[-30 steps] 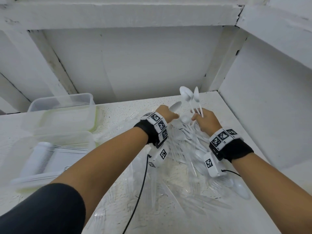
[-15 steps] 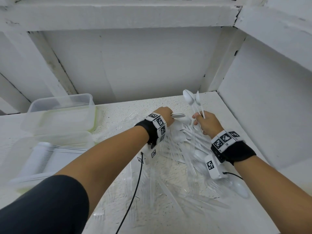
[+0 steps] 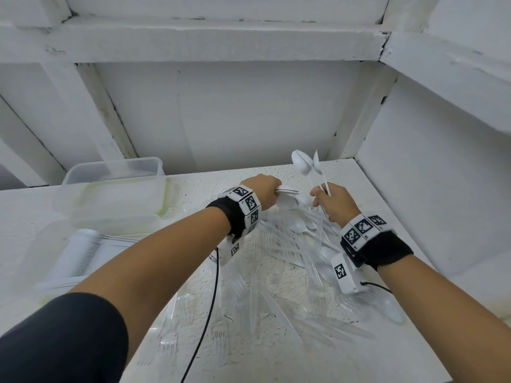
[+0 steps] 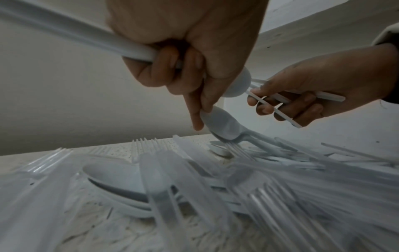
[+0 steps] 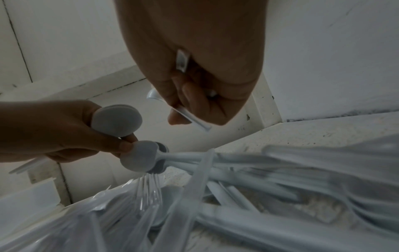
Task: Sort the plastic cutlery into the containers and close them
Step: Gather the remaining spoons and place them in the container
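Observation:
A heap of white and clear plastic cutlery [image 3: 290, 258] covers the speckled shelf. My left hand [image 3: 269, 189] grips a bundle of white spoons [image 3: 289, 191] held level. In the left wrist view its thumb and forefinger [image 4: 201, 117] also pinch the bowl of another spoon [image 4: 222, 124] at the top of the heap. My right hand [image 3: 320, 197] holds a few white spoons [image 3: 302, 164] upright, bowls up, its fingers [image 5: 183, 109] curled round the handles. At the left stand clear containers [image 3: 113, 172]; the nearest container [image 3: 83, 250] holds stacked cutlery.
A lid with a green seal [image 3: 110, 197] lies across the middle container. White walls close in behind and to the right [image 3: 414, 189]. A black cable [image 3: 213, 299] runs from my left wrist down over the cutlery. Clear forks [image 4: 146, 145] are mixed in the heap.
My left hand has dropped slightly toward the heap, and its spoons now lie level. The right hand and its upright spoons have sunk a little.

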The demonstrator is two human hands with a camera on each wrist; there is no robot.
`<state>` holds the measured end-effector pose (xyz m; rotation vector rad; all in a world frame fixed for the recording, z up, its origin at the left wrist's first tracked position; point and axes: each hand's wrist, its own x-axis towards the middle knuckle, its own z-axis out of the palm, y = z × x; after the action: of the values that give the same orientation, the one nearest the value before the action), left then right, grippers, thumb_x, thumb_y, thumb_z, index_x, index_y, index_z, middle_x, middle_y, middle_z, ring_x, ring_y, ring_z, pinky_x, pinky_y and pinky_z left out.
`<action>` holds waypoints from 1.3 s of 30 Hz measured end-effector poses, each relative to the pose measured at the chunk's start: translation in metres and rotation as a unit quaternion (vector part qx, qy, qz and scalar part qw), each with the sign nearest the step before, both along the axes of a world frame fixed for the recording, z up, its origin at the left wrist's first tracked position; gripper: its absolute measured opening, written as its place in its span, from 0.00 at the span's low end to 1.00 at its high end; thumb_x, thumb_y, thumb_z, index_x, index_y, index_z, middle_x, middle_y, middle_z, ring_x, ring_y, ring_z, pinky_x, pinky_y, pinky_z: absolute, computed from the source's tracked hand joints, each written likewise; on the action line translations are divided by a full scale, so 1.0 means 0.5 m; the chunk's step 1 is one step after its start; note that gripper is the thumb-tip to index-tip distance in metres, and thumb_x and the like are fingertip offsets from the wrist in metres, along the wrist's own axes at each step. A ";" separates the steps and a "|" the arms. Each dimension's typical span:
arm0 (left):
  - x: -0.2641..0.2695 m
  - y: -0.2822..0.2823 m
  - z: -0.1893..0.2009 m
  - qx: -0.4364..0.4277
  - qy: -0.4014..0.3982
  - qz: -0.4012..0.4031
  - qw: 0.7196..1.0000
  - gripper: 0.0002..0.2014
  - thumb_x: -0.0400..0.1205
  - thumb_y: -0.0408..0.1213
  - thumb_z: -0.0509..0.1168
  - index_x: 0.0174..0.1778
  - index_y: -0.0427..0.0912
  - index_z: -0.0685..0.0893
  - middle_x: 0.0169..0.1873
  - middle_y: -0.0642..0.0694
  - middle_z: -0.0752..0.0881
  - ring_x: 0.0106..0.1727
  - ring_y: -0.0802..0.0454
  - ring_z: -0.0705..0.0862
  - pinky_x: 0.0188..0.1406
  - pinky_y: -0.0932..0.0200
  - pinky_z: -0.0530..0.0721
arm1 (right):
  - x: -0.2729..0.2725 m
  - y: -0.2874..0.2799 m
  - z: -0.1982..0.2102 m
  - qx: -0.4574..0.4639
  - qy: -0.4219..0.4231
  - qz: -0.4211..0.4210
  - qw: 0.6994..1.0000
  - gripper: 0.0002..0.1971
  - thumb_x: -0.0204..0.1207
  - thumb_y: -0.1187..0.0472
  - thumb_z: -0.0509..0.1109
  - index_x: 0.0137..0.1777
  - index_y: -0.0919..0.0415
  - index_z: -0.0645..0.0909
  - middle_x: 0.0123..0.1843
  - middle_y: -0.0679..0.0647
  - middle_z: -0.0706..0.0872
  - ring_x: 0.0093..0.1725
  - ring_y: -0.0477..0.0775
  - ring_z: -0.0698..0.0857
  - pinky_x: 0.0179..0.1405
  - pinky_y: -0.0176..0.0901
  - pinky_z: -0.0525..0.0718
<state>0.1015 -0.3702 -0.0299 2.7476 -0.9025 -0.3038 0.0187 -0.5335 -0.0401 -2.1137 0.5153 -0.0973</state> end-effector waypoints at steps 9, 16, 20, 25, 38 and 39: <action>-0.003 0.020 0.005 -0.056 0.117 0.071 0.989 0.08 0.81 0.32 0.58 0.46 0.37 0.83 0.43 0.46 0.90 0.37 0.52 0.82 0.28 0.64 0.73 | -0.028 0.004 -0.004 -0.025 0.002 -0.006 1.000 0.11 0.82 0.59 0.57 0.46 0.62 0.78 0.34 0.52 0.81 0.34 0.52 0.76 0.29 0.39 0.69; -0.040 0.093 0.053 -0.218 0.146 0.130 0.956 0.10 0.76 0.31 0.59 0.31 0.43 0.82 0.26 0.55 0.84 0.29 0.58 0.76 0.28 0.64 0.72 | -0.065 0.073 0.051 -0.066 -0.057 0.067 0.994 0.22 0.83 0.46 0.54 0.50 0.66 0.79 0.39 0.56 0.83 0.40 0.55 0.81 0.42 0.44 0.73; -0.091 0.152 0.073 -0.276 0.195 0.168 0.926 0.09 0.77 0.32 0.59 0.41 0.35 0.85 0.29 0.50 0.85 0.17 0.61 0.67 0.13 0.70 0.62 | -0.089 0.140 0.077 -0.051 -0.073 0.147 0.985 0.22 0.80 0.42 0.55 0.50 0.61 0.77 0.35 0.52 0.79 0.37 0.52 0.78 0.40 0.47 0.76; -0.151 0.214 0.074 -0.305 0.259 0.200 0.894 0.09 0.79 0.36 0.61 0.45 0.36 0.85 0.32 0.48 0.85 0.21 0.57 0.63 0.16 0.67 0.59 | -0.106 0.213 0.066 -0.028 -0.052 0.200 0.978 0.23 0.78 0.43 0.60 0.66 0.58 0.75 0.55 0.48 0.82 0.53 0.50 0.81 0.52 0.42 0.78; -0.239 0.293 0.045 -0.406 0.342 0.259 0.807 0.12 0.83 0.42 0.62 0.36 0.40 0.77 0.29 0.48 0.75 0.17 0.60 0.62 0.16 0.67 0.56 | -0.121 0.304 0.019 -0.032 0.005 0.224 0.974 0.11 0.74 0.55 0.72 0.33 0.54 0.75 0.29 0.47 0.76 0.31 0.45 0.77 0.33 0.39 0.72; -0.242 0.297 0.044 -0.414 0.343 0.260 0.802 0.13 0.84 0.45 0.61 0.38 0.39 0.77 0.31 0.48 0.75 0.17 0.60 0.61 0.16 0.67 0.57 | -0.123 0.305 0.019 -0.025 -0.001 0.222 0.975 0.13 0.74 0.55 0.71 0.31 0.54 0.74 0.28 0.47 0.75 0.30 0.45 0.76 0.33 0.39 0.73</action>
<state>-0.0193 -0.2219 -0.0078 1.7268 -0.0156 -0.5698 -0.0428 -0.3808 -0.0305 -2.2269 0.0303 0.1445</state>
